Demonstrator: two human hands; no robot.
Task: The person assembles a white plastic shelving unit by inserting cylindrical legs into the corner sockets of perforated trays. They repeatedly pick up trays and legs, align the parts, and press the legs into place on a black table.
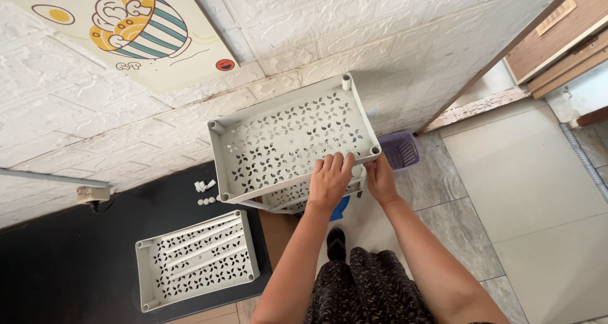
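Top shelf tray (288, 137), white plastic with leaf-shaped cut-outs, sits stacked on a lower tray (297, 200) of the same rack, right against the white brick-pattern wall (392, 39). All places below are relative to this top tray.

Left hand (329, 181) lies palm-down on the tray's near long rim, fingers spread flat over the edge and onto the perforated floor; pressing, not wrapped around anything. Right hand (380, 177) is at the tray's near right corner, just below the corner socket (375, 150), fingers curled on the rim and corner post; grip narrow, holding the tray's corner.

Purple basket (400, 149) on the floor just right of the tray, touching the wall. Loose tray (197, 259), same kind, with 3 white rods lying in it, rests on a black mat (76, 261) well below-left of the top tray. Small white connector pieces (206, 193) lie on the mat just left of the tray's near left corner. Blue item (340, 208) partly hidden under the tray. Picture panel (133, 26) on the wall above-left.
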